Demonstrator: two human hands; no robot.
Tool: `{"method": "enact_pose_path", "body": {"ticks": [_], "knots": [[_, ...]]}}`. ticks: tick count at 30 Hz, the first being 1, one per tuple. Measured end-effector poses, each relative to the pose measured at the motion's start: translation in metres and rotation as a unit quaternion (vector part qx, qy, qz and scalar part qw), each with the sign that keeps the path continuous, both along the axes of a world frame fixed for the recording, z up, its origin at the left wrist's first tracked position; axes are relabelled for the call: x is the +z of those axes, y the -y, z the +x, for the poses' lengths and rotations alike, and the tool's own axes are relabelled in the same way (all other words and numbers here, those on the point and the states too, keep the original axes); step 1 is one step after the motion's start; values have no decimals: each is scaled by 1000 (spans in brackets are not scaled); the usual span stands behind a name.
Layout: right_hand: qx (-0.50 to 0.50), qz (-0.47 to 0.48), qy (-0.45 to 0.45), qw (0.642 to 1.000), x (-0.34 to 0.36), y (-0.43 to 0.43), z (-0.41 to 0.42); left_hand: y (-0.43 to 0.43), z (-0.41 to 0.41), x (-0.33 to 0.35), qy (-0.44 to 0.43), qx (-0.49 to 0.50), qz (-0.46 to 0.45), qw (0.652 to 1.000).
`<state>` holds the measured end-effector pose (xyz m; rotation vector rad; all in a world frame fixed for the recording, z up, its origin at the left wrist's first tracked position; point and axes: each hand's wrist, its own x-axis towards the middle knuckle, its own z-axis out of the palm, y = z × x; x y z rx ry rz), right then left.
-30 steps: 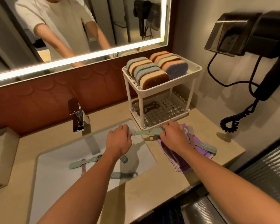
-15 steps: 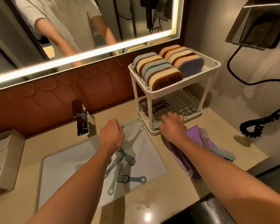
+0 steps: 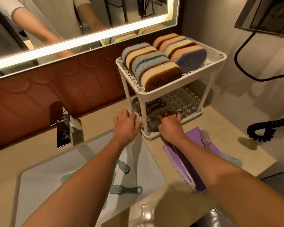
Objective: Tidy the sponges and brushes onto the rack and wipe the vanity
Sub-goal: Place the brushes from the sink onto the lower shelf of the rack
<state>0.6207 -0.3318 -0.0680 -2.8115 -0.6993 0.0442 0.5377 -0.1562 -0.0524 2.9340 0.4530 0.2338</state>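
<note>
A white two-tier rack (image 3: 170,94) stands on the vanity by the right wall. Several striped sponges (image 3: 154,66) fill its top tier. A dark brush (image 3: 154,104) lies on the lower tier. Both my hands are at the lower tier's front left corner. My left hand (image 3: 125,125) grips one end of a pale green brush (image 3: 138,119) beside the corner post. My right hand (image 3: 170,126) curls over the tray's front edge on the brush's other end. A purple cloth (image 3: 193,136) lies under my right forearm.
Two loose brushes (image 3: 123,167) (image 3: 125,190) lie in the white sink (image 3: 56,177), below the chrome faucet (image 3: 62,125). A pink brush (image 3: 206,139) rests on the cloth and a green brush (image 3: 233,160) beside it. A coiled black cord (image 3: 261,130) hangs at right.
Both hands have carried the green brush from over the sink's edge up to the rack's lower tier. The camera has moved closer to the rack.
</note>
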Motion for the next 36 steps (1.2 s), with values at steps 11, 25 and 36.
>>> {"method": "enact_pose_path", "body": {"ticks": [11,25,36], "knots": [[55,92,-102,989,-15,-5,26,18,41,-8,-5,-21,-103,994],[64,90,52,993,-42,-15,27,14,53,-46,31,-44,-124,991],[65,103,56,991,-39,-15,22,14,51,-35,30,-24,-173,984]]}}
